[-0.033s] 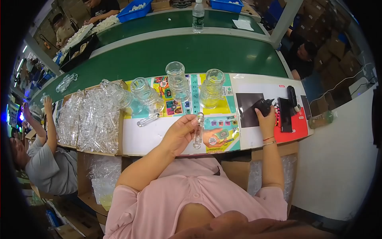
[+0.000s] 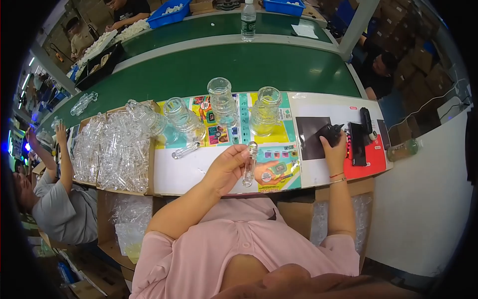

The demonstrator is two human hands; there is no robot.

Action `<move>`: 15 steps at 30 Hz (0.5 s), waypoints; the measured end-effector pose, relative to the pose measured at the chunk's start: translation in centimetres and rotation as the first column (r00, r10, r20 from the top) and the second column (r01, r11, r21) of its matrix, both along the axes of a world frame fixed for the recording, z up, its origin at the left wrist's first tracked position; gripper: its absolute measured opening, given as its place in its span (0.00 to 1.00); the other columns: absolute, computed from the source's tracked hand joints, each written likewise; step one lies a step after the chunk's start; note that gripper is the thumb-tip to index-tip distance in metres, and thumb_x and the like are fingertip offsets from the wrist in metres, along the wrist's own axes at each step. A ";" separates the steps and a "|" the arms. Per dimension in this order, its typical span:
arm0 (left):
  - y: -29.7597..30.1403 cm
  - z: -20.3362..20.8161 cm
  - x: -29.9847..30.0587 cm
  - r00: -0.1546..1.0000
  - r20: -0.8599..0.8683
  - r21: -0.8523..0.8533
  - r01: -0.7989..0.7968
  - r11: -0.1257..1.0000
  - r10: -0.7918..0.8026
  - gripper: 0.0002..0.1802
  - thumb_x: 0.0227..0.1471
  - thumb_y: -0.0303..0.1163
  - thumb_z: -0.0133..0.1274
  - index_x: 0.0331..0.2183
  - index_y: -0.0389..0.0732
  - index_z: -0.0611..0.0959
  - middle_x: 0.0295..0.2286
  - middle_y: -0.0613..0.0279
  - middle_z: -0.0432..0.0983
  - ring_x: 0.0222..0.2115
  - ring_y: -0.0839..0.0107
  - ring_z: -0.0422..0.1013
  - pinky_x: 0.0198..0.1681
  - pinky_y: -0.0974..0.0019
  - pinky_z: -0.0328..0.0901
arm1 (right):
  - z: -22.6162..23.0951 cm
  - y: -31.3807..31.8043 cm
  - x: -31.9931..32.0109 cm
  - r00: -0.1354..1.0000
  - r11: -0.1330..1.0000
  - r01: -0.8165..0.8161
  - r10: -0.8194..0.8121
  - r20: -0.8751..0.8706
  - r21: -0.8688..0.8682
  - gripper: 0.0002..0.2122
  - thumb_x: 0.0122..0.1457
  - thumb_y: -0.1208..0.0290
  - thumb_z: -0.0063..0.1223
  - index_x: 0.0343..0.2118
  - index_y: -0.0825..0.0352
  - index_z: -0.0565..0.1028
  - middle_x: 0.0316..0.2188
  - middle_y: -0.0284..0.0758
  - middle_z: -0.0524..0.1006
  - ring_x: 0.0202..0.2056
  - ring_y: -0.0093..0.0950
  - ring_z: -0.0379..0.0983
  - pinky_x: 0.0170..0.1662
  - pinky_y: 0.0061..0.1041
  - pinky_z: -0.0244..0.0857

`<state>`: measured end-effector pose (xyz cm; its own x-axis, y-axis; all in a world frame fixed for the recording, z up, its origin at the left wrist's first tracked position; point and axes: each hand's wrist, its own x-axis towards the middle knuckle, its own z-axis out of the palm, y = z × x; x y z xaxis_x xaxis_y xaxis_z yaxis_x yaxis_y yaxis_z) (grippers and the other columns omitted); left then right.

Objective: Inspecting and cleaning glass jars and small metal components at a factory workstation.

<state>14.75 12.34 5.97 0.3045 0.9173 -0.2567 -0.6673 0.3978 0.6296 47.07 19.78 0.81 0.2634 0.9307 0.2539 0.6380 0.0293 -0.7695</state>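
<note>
Between the fingers of my left hand [image 2: 228,168] a clear tube [image 2: 249,169] with a rounded bulb at its upper end is held upright, over the front of the covered table. My right hand [image 2: 335,149] is closed around a small black bottle [image 2: 329,131] with a pointed tip, on the right side of the table. Another clear tube [image 2: 186,150] lies to the left of my left hand. Behind it stand three clear ribbed vessels: a left one [image 2: 182,117], a taller middle one [image 2: 222,102] and a right one [image 2: 266,112].
An open cardboard box [image 2: 150,172] heaped with clear tubes sits on the left. A black phone-like slab [image 2: 357,144] and a black cylindrical object [image 2: 366,119] lie beyond my right hand. A water bottle [image 2: 248,22] stands at the back. A co-worker [image 2: 67,209] reaches in at far left.
My left hand and the tube in it have shifted very slightly to the right. My right hand stays on the black bottle.
</note>
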 end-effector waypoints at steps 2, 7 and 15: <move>-0.1 -0.7 0.5 0.999 0.030 0.013 0.044 0.999 -0.044 0.10 0.51 0.33 0.50 0.36 0.40 0.72 0.30 0.66 0.73 0.32 0.75 0.69 0.39 0.70 0.65 | -0.2 -0.9 -0.2 0.994 0.885 0.022 0.033 -0.108 0.464 0.23 0.51 0.72 0.53 0.48 0.72 0.60 0.44 0.43 0.68 0.45 0.31 0.66 0.49 0.27 0.58; -0.4 -1.5 2.7 0.977 0.166 -0.019 0.139 0.990 -0.134 0.07 0.49 0.29 0.52 0.30 0.40 0.71 0.27 0.63 0.73 0.28 0.75 0.69 0.33 0.72 0.65 | 2.0 -7.9 -4.9 0.958 0.686 -0.148 0.280 -0.070 0.712 0.20 0.56 0.71 0.45 0.49 0.75 0.57 0.47 0.44 0.65 0.51 0.35 0.60 0.58 0.37 0.47; 0.8 -2.4 6.0 0.947 -0.320 0.112 0.034 0.993 0.004 0.16 0.46 0.28 0.57 0.36 0.37 0.70 0.37 0.57 0.71 0.36 0.71 0.69 0.41 0.70 0.64 | 1.5 -9.1 -11.4 0.606 0.831 -0.387 0.556 -0.569 0.400 0.23 0.55 0.68 0.51 0.49 0.70 0.57 0.44 0.48 0.69 0.43 0.34 0.69 0.50 0.33 0.61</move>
<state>20.78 13.17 3.56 0.2381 0.9421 -0.2360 -0.4183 0.3188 0.8505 35.65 10.68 2.29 -0.0236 0.9141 0.4048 -0.1597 0.3962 -0.9042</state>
